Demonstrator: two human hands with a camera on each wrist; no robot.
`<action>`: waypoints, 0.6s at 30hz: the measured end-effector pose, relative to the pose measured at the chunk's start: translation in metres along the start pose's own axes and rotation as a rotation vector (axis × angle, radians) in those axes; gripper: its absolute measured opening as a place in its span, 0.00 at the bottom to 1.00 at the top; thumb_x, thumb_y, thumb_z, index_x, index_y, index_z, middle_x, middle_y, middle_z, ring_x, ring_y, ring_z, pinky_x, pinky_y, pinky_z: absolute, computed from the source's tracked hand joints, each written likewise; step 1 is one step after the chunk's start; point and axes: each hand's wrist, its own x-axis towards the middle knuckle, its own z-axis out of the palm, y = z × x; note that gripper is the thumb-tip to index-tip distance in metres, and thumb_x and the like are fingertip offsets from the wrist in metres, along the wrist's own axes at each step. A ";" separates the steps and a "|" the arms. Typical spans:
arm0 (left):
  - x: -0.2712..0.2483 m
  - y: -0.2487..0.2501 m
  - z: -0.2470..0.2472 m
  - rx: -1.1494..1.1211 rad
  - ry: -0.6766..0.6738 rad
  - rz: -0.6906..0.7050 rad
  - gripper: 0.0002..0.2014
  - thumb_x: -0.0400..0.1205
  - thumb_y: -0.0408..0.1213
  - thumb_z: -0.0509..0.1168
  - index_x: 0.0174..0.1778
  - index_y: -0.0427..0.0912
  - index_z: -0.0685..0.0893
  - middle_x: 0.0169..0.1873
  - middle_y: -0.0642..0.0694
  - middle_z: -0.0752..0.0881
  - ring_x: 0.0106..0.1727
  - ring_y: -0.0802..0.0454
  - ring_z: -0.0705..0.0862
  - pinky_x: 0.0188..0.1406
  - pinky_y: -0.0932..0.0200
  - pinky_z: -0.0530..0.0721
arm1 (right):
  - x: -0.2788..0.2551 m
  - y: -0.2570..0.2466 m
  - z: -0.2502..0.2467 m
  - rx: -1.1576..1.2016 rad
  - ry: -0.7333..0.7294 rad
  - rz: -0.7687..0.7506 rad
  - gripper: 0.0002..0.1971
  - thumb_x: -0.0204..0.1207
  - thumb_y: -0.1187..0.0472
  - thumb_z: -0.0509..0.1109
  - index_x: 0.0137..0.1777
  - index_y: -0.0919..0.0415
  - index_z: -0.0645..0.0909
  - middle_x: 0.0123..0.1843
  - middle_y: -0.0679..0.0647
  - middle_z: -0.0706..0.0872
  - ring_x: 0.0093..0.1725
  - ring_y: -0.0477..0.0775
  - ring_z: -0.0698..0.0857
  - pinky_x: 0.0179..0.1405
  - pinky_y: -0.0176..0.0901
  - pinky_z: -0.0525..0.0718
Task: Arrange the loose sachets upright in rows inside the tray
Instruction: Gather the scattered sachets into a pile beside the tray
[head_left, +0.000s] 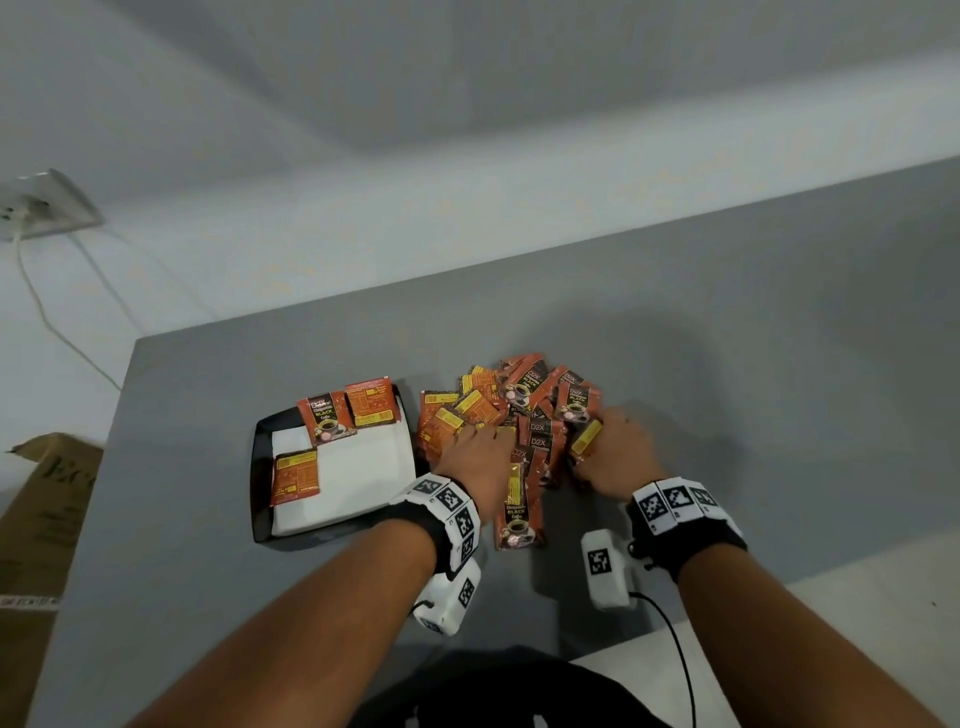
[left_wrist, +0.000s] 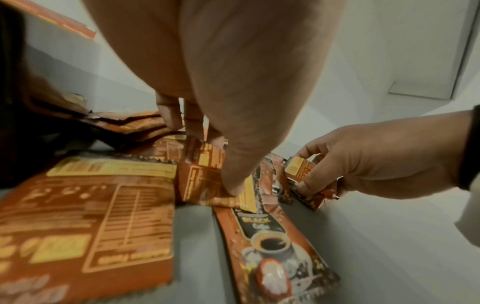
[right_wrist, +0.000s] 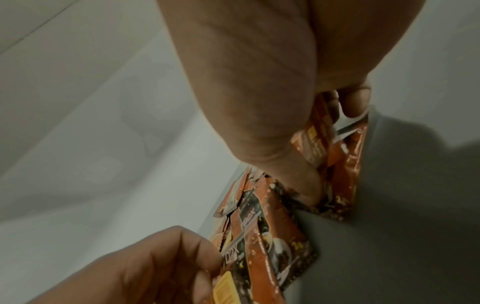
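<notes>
A heap of orange and black coffee sachets (head_left: 511, 402) lies on the grey table, right of a black tray (head_left: 260, 483) with a white liner. Three sachets (head_left: 324, 418) are in the tray: two lean against its far wall and one lies at its left side. My left hand (head_left: 470, 436) reaches into the near left of the heap, its thumb and fingers pinching a sachet (left_wrist: 205, 174). At the heap's near right, my right hand (head_left: 597, 439) grips a sachet with a yellow label (left_wrist: 298, 167). Another sachet (head_left: 519, 512) lies between my wrists.
A cardboard box (head_left: 44, 519) stands off the table's left edge. A wall socket (head_left: 47, 202) with a cable is at the far left. The grey table (head_left: 779, 364) stretches to the right and behind the heap; its near right edge meets white floor.
</notes>
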 end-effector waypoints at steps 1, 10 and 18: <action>0.000 0.000 -0.001 -0.007 0.006 0.001 0.22 0.76 0.28 0.66 0.65 0.47 0.74 0.63 0.47 0.79 0.65 0.45 0.73 0.69 0.43 0.72 | 0.000 0.001 0.000 0.017 -0.002 -0.007 0.24 0.73 0.54 0.77 0.66 0.61 0.75 0.61 0.59 0.81 0.64 0.64 0.81 0.68 0.57 0.79; 0.002 0.018 -0.006 -0.005 -0.026 0.068 0.30 0.83 0.39 0.63 0.82 0.42 0.62 0.78 0.46 0.66 0.81 0.44 0.61 0.81 0.39 0.62 | -0.001 0.026 -0.032 0.489 -0.011 0.024 0.07 0.74 0.66 0.70 0.35 0.65 0.82 0.27 0.51 0.82 0.31 0.51 0.78 0.37 0.49 0.75; 0.008 0.018 -0.006 -0.078 0.046 0.059 0.30 0.76 0.26 0.70 0.71 0.49 0.69 0.68 0.46 0.74 0.68 0.44 0.73 0.68 0.47 0.72 | -0.009 0.025 -0.021 0.068 -0.162 -0.145 0.07 0.76 0.56 0.72 0.38 0.48 0.78 0.36 0.46 0.83 0.40 0.49 0.85 0.39 0.37 0.81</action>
